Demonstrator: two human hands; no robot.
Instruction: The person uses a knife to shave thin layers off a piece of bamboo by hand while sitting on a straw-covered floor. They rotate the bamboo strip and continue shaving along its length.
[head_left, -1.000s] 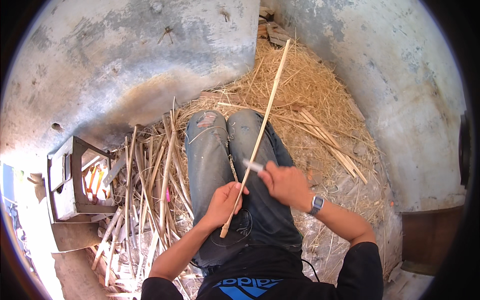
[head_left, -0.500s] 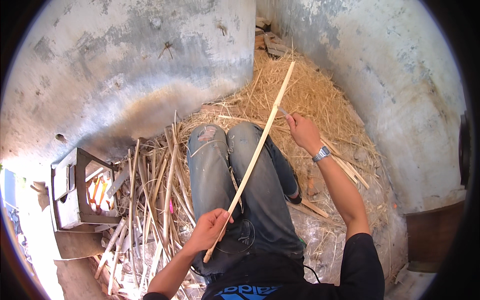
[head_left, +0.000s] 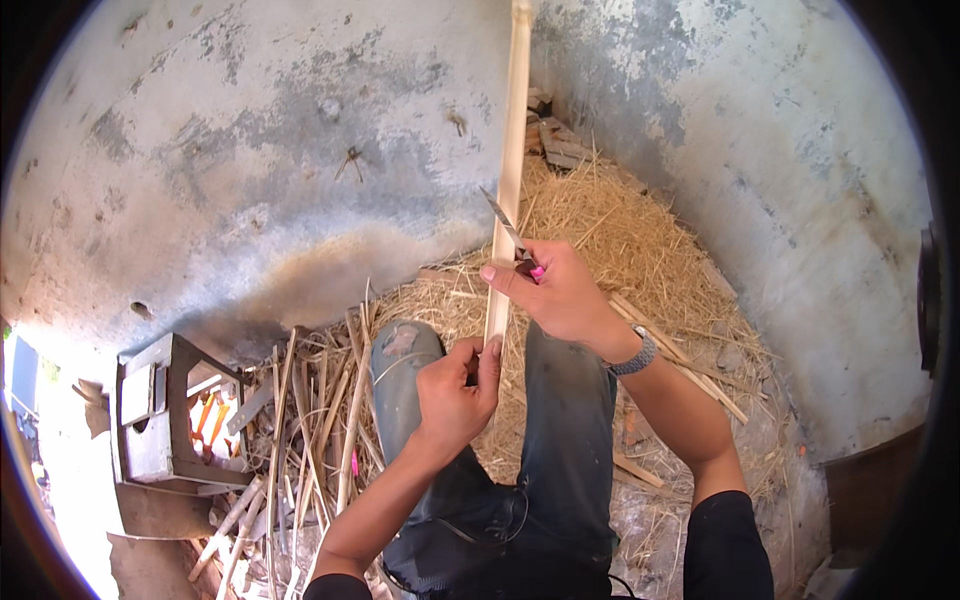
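Observation:
A long, pale bamboo strip (head_left: 512, 150) stands nearly upright in front of me, its far end reaching the top of the view. My left hand (head_left: 458, 393) grips its lower end between thumb and fingers, above my knees. Higher up, my right hand (head_left: 560, 295) is closed round a knife with a bit of pink at its handle. The knife blade (head_left: 502, 215) points up and left, crossing in front of the strip. My right thumb presses against the strip. Part of the knife handle is hidden in my fingers.
Long sticks and strips (head_left: 300, 420) lie heaped at my left, beside a wooden box frame (head_left: 155, 420). A pile of straw-like shavings (head_left: 620, 230) fills the corner between two worn walls (head_left: 760, 180). More pale strips (head_left: 690, 370) lie right of my legs (head_left: 570, 420).
The strip has swung from a slant across my lap to nearly upright and risen. Both hands have come closer together, the left moving up, the right moving down and left. My knees have parted.

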